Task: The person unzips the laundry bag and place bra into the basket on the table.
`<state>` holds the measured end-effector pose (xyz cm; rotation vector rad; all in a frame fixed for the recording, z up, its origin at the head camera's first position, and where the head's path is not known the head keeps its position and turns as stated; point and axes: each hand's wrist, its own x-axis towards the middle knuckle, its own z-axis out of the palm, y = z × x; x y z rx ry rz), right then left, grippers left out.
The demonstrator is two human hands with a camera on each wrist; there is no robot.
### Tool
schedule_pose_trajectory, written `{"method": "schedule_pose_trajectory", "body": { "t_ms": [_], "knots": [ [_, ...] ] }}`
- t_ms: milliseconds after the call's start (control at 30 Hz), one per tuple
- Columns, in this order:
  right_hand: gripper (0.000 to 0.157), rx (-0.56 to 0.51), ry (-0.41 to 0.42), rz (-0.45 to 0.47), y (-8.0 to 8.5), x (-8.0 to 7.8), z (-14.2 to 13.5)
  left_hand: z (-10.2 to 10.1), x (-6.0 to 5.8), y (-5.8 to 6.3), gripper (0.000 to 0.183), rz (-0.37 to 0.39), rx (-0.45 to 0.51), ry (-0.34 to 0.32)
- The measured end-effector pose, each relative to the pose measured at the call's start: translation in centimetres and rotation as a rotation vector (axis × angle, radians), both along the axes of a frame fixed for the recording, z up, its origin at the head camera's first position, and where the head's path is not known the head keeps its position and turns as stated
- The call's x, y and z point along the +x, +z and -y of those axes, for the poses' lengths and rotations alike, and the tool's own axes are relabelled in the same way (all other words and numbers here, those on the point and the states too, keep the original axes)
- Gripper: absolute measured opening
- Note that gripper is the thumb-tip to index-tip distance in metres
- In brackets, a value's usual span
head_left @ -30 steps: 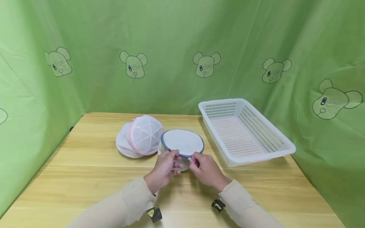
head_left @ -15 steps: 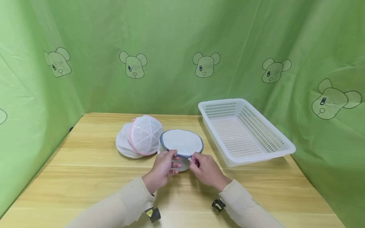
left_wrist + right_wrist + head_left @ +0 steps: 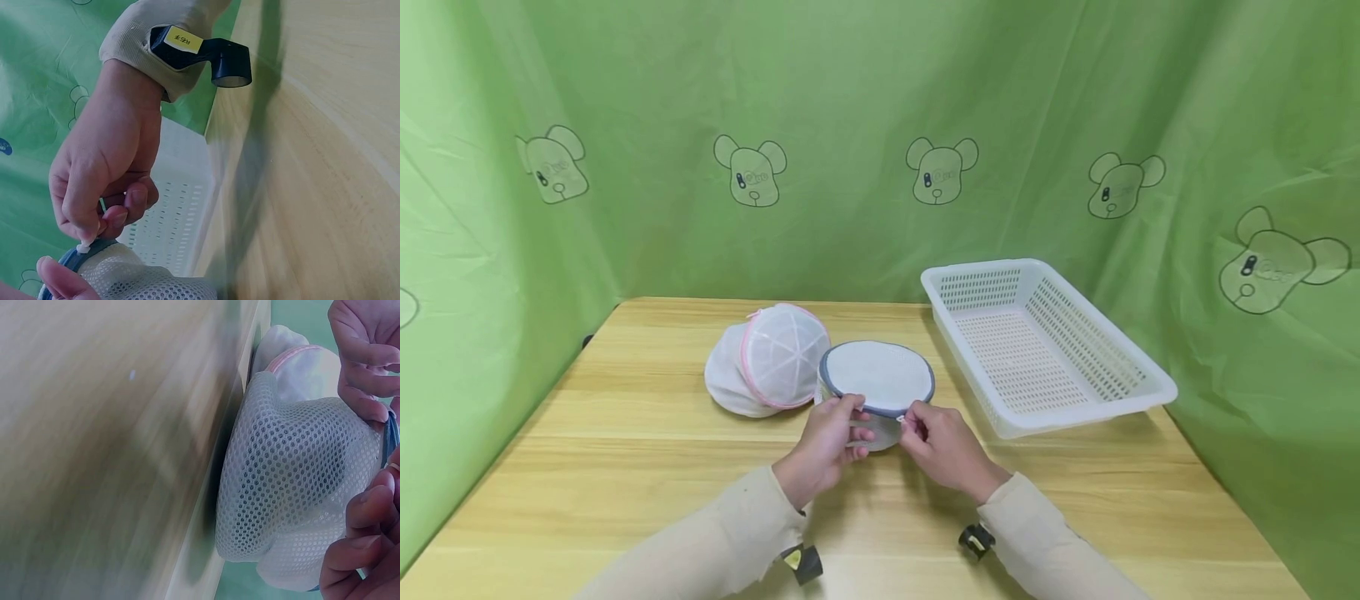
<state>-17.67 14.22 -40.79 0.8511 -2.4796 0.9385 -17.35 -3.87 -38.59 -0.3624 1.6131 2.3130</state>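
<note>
A white mesh laundry bag with a blue-grey zippered rim stands upright in front of me. My left hand pinches the near-left part of that rim between thumb and fingers. Close to its right, my right hand pinches the white zipper pull at the front of the rim. Honeycomb mesh sides of the bag bulge out below the rim in the right wrist view. Left of this bag lies a white domed mesh bag with pink edging, leaning on another white rounded bag.
A white slotted plastic basket sits at the right on the wooden table. Green curtains printed with bear heads enclose the back and both sides.
The mesh bag's rim and my left hand have shifted very slightly left. Both hands keep their pinch, and the zipper pull is in nearly the same place.
</note>
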Motion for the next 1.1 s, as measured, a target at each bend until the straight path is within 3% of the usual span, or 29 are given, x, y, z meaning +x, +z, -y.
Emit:
{"method": "schedule_pose_trajectory", "body": {
  "t_ms": [733, 1100],
  "knots": [
    [0.02, 0.005, 0.004, -0.016, 0.1, -0.2, -0.1, 0.7, -0.2, 0.1, 0.02, 0.047, 0.019, 0.002],
    [0.021, 0.005, -0.01, -0.017, -0.1, -0.5, -0.4, 1.1, -0.3, 0.2, 0.019, 0.035, 0.022, 0.008]
  ]
}}
